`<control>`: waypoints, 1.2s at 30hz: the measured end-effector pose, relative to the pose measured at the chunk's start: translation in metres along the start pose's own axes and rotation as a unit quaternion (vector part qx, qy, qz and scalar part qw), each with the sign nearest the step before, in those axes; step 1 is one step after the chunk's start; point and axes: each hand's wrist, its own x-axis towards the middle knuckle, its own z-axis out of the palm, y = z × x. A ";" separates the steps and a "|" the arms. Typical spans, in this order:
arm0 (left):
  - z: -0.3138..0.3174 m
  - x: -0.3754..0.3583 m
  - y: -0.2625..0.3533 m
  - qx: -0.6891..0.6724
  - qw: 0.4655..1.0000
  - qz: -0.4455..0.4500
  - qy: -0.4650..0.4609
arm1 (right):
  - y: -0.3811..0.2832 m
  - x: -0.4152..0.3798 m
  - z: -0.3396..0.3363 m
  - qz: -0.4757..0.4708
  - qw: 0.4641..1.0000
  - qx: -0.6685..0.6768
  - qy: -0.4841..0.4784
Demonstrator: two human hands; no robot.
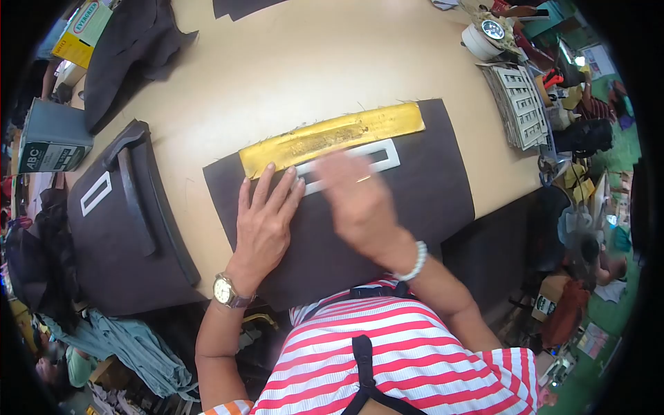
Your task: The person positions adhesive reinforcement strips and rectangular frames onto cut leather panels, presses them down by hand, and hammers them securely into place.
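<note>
A dark fabric panel [415,187] lies flat in front of me. Along its far edge sits a worn yellow strip [394,119], and just nearer than that is a white rectangular frame [391,155] with a long slot. My left hand [266,218] rests flat with its fingers stretched out, fingertips at the strip's lower left edge and the frame's left end. Over the middle of the frame is my right hand [356,197], blurred by motion. It covers part of the frame, and whether its fingers hold anything cannot be made out.
To the left lies a dark bag piece [124,242] with a strap and a second white frame [96,194]. Behind it are dark fabric [131,55] and a grey box [59,135]. A stack of printed cards [519,107] and a white round container [481,41] stand at right.
</note>
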 end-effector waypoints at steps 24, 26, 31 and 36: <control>-0.015 -0.006 -0.004 0.016 0.999 0.021 -0.039 | 0.052 -0.013 -0.043 0.153 0.945 -0.289 0.009; -0.016 -0.002 -0.004 0.018 0.999 0.023 -0.036 | 0.010 -0.002 -0.034 0.109 0.971 -0.207 -0.057; -0.019 0.002 -0.003 0.023 0.999 0.019 -0.038 | -0.040 -0.023 0.012 0.047 0.991 -0.091 -0.085; -0.022 0.005 0.003 0.042 0.998 0.018 -0.049 | -0.008 -0.038 -0.014 0.089 0.981 -0.134 -0.110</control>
